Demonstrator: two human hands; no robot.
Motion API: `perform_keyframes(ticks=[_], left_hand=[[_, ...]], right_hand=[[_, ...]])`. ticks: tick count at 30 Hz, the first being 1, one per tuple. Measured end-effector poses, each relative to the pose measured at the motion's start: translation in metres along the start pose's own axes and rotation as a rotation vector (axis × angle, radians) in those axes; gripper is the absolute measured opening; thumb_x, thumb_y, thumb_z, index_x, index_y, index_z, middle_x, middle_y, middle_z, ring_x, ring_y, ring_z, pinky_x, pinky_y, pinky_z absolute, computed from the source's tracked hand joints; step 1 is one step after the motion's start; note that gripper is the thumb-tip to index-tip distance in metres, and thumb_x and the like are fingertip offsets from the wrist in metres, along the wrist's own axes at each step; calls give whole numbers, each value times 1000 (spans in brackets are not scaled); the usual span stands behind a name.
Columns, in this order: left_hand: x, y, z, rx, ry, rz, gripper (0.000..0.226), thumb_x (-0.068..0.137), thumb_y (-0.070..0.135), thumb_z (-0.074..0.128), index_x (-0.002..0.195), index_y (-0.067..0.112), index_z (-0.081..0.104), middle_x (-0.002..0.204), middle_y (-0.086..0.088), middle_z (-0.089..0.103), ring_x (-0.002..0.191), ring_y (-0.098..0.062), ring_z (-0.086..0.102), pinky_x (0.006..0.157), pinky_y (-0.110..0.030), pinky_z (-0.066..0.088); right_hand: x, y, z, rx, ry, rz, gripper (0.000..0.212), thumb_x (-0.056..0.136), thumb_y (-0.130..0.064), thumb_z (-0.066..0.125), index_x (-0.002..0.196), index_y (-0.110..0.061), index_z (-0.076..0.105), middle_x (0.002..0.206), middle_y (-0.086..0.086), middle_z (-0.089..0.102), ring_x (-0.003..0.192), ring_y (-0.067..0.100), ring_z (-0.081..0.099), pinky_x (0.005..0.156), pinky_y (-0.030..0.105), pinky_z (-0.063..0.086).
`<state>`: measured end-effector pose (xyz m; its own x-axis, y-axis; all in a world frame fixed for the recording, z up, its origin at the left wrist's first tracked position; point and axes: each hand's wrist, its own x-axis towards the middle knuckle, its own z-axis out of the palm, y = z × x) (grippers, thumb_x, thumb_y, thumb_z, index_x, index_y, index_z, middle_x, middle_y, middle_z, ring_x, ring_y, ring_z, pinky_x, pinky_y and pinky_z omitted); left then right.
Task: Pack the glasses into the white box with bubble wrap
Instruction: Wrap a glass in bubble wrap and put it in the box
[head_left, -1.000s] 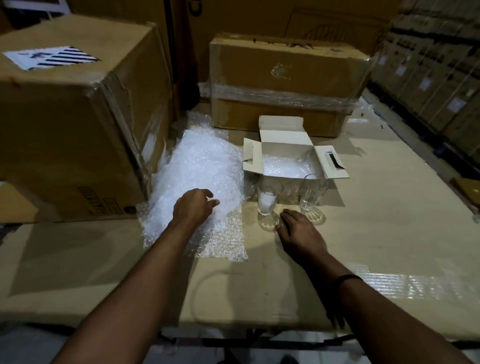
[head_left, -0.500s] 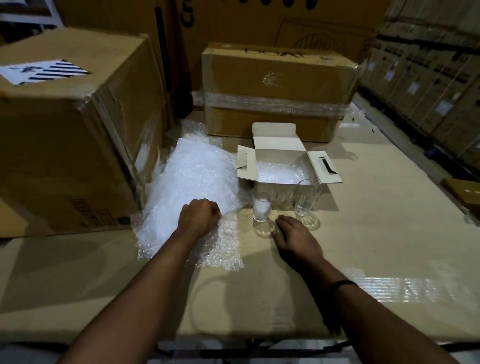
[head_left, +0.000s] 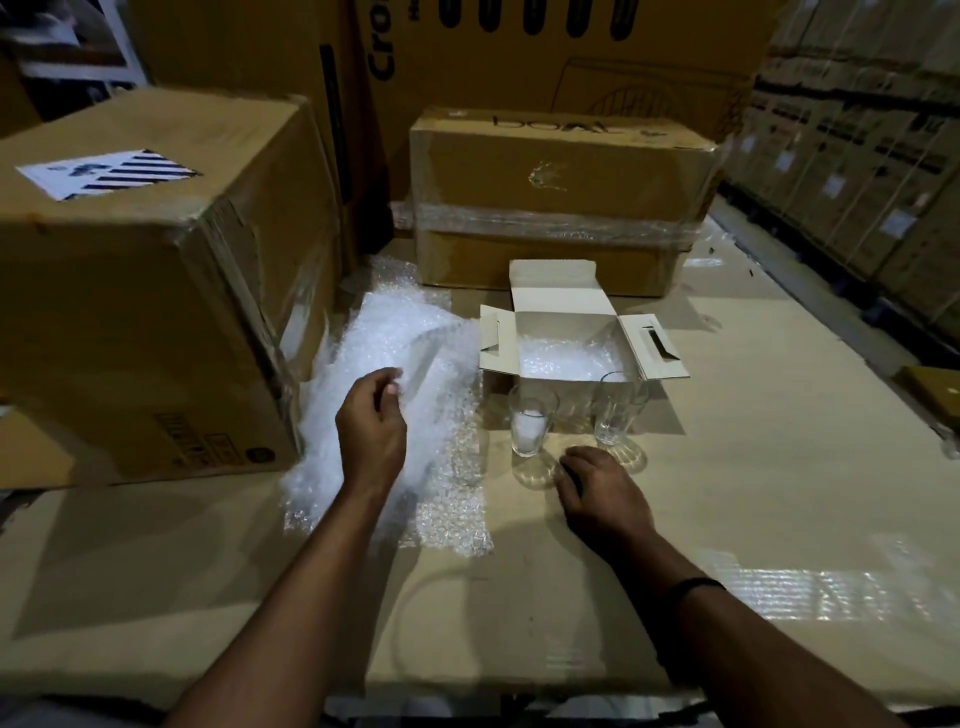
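While the left hand (head_left: 371, 426) pinches a bubble wrap sheet (head_left: 415, 338) between thumb and curled fingers and holds its edge lifted, the right hand (head_left: 602, 488) rests palm-down on the table (head_left: 753, 467), fingers loosely bent and gripping nothing. Its fingertips lie just short of the two glasses, touching neither.

The left glass (head_left: 530, 426) stands upright with white material inside. The right glass (head_left: 618, 408) stands upright beside it and looks empty. Both stand directly in front of the white box (head_left: 566, 291), which is open with its flaps spread and holds a bubble wrap lining (head_left: 563, 358). More bubble wrap (head_left: 452, 499) lies flat under the lifted sheet.

A large carton (head_left: 145, 312) stands to the left and a taped carton (head_left: 561, 197) behind the white box. A dark band (head_left: 693, 584) circles the right wrist.
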<state>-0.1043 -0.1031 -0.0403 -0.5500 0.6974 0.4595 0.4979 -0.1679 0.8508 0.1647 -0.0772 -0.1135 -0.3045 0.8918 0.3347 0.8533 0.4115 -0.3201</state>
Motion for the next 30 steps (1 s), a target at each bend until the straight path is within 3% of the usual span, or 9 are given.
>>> perform_keyframes(ticks=[2, 5, 8, 11, 15, 19, 25, 28, 30], left_hand=[[-14, 1, -3, 3, -50, 126, 17, 92, -3, 56, 99, 6, 68, 95, -2, 65, 88, -6, 57, 77, -5, 40], [-41, -11, -3, 76, -224, 319, 10, 87, 1, 61, 90, 7, 68, 89, 0, 64, 83, -8, 57, 76, -14, 45], [-58, -29, 0, 145, -375, 286, 12, 83, 0, 70, 90, 10, 70, 88, 1, 63, 83, -12, 59, 76, -28, 50], [-64, -35, -3, 251, -532, 170, 22, 82, 10, 74, 104, 14, 71, 101, 0, 64, 100, -19, 59, 86, -36, 50], [-53, -33, -11, 706, -517, 155, 43, 79, 50, 72, 114, 25, 71, 124, 4, 60, 118, -26, 49, 95, -40, 34], [-40, -30, -20, 746, -515, 51, 18, 92, 35, 61, 90, 26, 76, 105, 5, 71, 103, -24, 59, 83, -37, 36], [-31, -21, -24, 212, -206, -285, 20, 97, 21, 56, 97, 11, 74, 102, -4, 73, 93, -19, 63, 76, -25, 41], [-25, -27, -24, 454, -271, -107, 23, 91, 28, 66, 110, 15, 71, 119, -5, 67, 115, -26, 55, 91, -34, 41], [-19, -33, -24, 764, -305, -50, 51, 86, 35, 70, 133, 21, 57, 141, -6, 50, 130, -30, 37, 104, -43, 31]], right_hand=[[-5, -1, -4, -17, 103, -25, 26, 88, -28, 55, 66, -16, 61, 73, -1, 61, 76, 24, 57, 67, 32, 39], [-15, -17, -14, 135, 218, 124, 46, 89, -44, 51, 51, -20, 40, 50, -5, 40, 51, 18, 43, 52, 30, 29], [-7, -50, -21, 554, 100, 315, 64, 89, -63, 49, 53, -10, 51, 45, 1, 50, 42, 18, 53, 43, 30, 40], [5, -77, -21, 775, -150, 486, 56, 85, -59, 60, 70, -5, 63, 58, 4, 64, 42, 14, 59, 41, 27, 46], [5, -82, 0, 566, -236, 438, 54, 77, -66, 63, 69, -13, 63, 64, 3, 68, 54, 18, 65, 59, 34, 56], [11, -82, 13, 513, -226, 475, 51, 77, -60, 57, 64, -11, 63, 63, 2, 68, 64, 22, 67, 67, 33, 55], [15, -82, 23, 465, -226, 477, 32, 81, -36, 52, 65, -12, 65, 75, 5, 72, 78, 24, 67, 68, 30, 50], [15, -76, 26, 437, -231, 465, 36, 81, -42, 54, 68, -11, 68, 75, 5, 72, 78, 24, 67, 68, 31, 50], [15, -74, 27, 434, -234, 467, 34, 81, -40, 56, 68, -10, 67, 77, 6, 72, 79, 25, 67, 66, 30, 48]])
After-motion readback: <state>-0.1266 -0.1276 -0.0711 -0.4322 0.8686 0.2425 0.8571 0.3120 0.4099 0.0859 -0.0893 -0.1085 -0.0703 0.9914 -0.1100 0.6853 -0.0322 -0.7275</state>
